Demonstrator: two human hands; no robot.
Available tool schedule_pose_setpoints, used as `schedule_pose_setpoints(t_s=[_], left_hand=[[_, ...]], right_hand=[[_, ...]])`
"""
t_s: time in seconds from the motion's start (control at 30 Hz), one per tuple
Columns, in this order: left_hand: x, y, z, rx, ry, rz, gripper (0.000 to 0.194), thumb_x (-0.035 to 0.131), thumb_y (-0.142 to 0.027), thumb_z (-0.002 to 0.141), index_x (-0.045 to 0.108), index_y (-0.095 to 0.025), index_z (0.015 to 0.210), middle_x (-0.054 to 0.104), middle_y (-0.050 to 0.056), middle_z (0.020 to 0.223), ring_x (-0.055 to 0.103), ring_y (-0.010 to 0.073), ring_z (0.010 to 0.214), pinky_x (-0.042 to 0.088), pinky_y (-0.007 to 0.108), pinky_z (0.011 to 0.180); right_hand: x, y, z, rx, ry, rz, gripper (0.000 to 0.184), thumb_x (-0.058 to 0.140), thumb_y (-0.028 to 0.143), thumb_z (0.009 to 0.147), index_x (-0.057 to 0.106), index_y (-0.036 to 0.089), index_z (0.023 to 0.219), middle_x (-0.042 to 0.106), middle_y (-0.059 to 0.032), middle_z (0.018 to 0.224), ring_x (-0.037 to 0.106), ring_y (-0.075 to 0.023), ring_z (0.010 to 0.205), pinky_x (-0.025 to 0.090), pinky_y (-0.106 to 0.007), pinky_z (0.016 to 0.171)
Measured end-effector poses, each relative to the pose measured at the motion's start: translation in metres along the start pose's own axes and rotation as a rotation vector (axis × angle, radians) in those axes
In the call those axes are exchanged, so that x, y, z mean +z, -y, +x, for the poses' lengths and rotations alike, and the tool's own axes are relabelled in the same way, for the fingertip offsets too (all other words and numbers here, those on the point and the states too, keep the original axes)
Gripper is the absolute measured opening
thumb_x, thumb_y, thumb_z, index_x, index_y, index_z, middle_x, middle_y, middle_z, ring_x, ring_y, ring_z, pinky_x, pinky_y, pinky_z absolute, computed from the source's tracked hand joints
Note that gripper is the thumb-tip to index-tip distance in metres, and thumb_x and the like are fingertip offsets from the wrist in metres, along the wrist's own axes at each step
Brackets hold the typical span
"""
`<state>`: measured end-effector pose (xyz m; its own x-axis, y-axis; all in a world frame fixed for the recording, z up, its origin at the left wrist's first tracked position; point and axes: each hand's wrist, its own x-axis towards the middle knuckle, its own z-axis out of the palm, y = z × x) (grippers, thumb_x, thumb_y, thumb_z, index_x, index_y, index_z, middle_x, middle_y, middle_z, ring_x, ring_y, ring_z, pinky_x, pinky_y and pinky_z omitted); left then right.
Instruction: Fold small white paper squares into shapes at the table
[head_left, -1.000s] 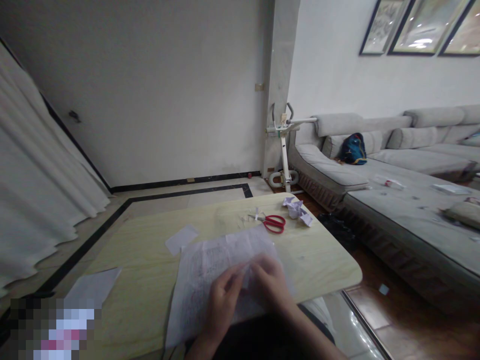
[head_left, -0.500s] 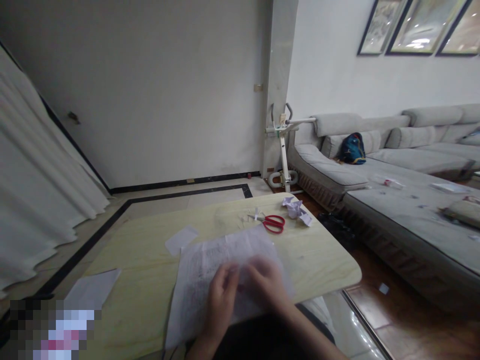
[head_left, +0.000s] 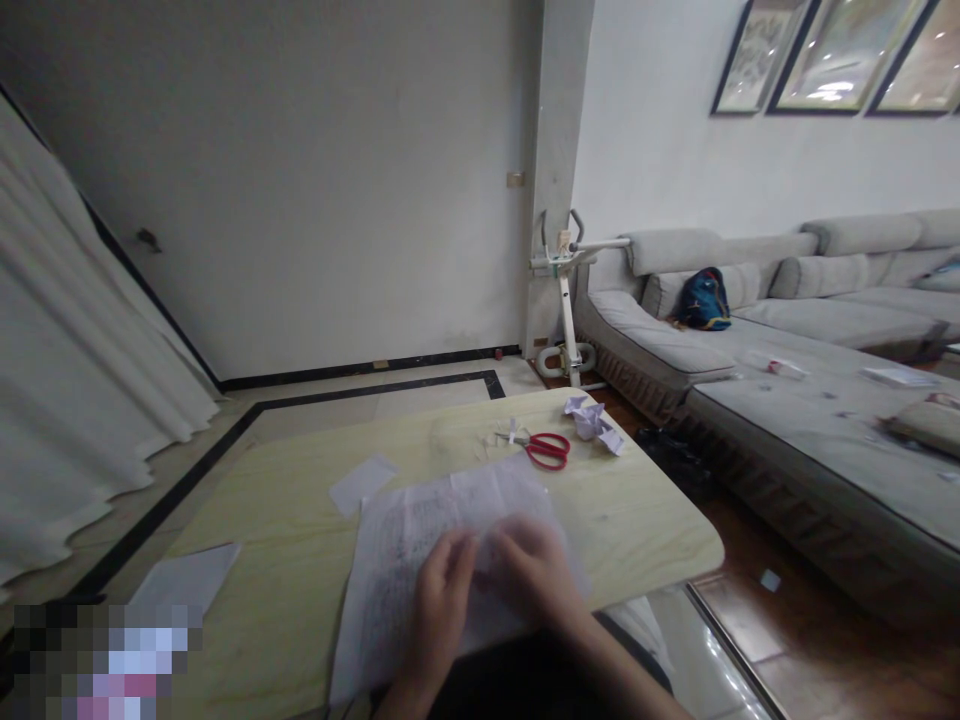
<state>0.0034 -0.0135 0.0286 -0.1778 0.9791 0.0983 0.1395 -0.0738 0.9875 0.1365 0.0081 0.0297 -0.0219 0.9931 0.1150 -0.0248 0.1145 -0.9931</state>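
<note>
Both hands are close together above a large printed sheet of paper (head_left: 397, 540) at the near side of the table. My left hand (head_left: 448, 575) is closed, thumb and fingertips pinched. My right hand (head_left: 534, 560), somewhat blurred, is curled with its fingertips facing the left ones. Something small and pale may sit between the fingertips, but I cannot make it out. Beyond the sheet lies a pair of scissors (head_left: 549, 451) with red handles, beside thin paper scraps (head_left: 491, 440). Folded pale-purple paper pieces (head_left: 590, 420) rest near the far right corner.
The light wooden table (head_left: 277, 500) also carries a small blank paper piece (head_left: 360, 485) and a white sheet (head_left: 187, 578) at left. To the right are a grey sofa (head_left: 795, 390) with a blue backpack (head_left: 705, 298) and a white exercise machine (head_left: 568, 310).
Very little differs. My hands stay in nearly the same place over the printed sheet, with the right hand slightly shifted and blurred. The scissors and papers have not moved.
</note>
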Motion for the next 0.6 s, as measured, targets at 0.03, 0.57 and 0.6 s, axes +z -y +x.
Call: schedule_pose_setpoints(t_s=[0.03,0.57,0.6], left_hand=[[-0.0002,-0.0002,-0.0002,0.002,0.001,0.000,0.035,0.059,-0.049,0.082,0.070,-0.017,0.091,0.075,0.009,0.091,0.070,0.0263,0.086,0.057,0.033,0.072],[0.0000,0.0027,0.0003,0.006,0.002,-0.013,0.032,0.059,-0.045,0.082,0.069,-0.017,0.092,0.075,0.009,0.091,0.071,0.0257,0.085,0.057,0.032,0.069],[-0.0002,0.0026,0.0004,-0.002,-0.005,-0.010,0.033,0.059,-0.046,0.082,0.070,-0.017,0.092,0.075,0.009,0.092,0.071,0.0262,0.086,0.057,0.032,0.070]], right_hand=[[-0.0001,-0.0008,0.0001,0.000,0.006,0.000,0.017,0.061,0.030,0.077,0.063,0.018,0.064,0.060,0.0015,0.057,0.054,-0.0143,0.056,0.043,-0.024,0.056],[0.0010,0.0031,-0.0007,-0.010,-0.017,-0.042,0.021,0.061,0.033,0.075,0.068,0.016,0.063,0.063,-0.0003,0.057,0.055,-0.0151,0.056,0.043,-0.024,0.054],[0.0009,0.0034,-0.0007,-0.011,-0.023,-0.043,0.021,0.061,0.033,0.075,0.068,0.017,0.062,0.062,-0.0001,0.056,0.054,-0.0148,0.055,0.043,-0.023,0.054]])
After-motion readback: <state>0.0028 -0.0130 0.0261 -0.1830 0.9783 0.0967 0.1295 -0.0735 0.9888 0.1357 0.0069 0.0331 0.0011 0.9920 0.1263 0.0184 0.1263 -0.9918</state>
